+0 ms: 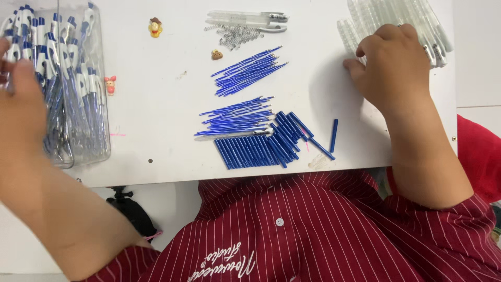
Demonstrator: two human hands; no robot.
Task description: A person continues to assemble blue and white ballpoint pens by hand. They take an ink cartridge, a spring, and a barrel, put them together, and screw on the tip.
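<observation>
Barrels (396,21) (clear, heaped) are covered by the right hand (394,65), fingers curled; whether one is gripped cannot be told. Refills (249,70) lying left of it could be scattered by a careless sweep. The left hand (18,104) is blurred beside the pen tub (78,104), its grip unclear.

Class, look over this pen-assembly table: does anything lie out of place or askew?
Yes. One blue tube lies alone, upright in the picture, right of the blue tube pile. Three small figure charms sit scattered among the parts. Nothing looks spilled or broken.

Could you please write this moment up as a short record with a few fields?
Surface: white table
Left hand: at the clear container of finished pens; grasp unclear
Right hand: resting on the pile of clear pen barrels
Centre: two heaps of blue refills, blue pen sleeves in a row
Top: small springs
</observation>
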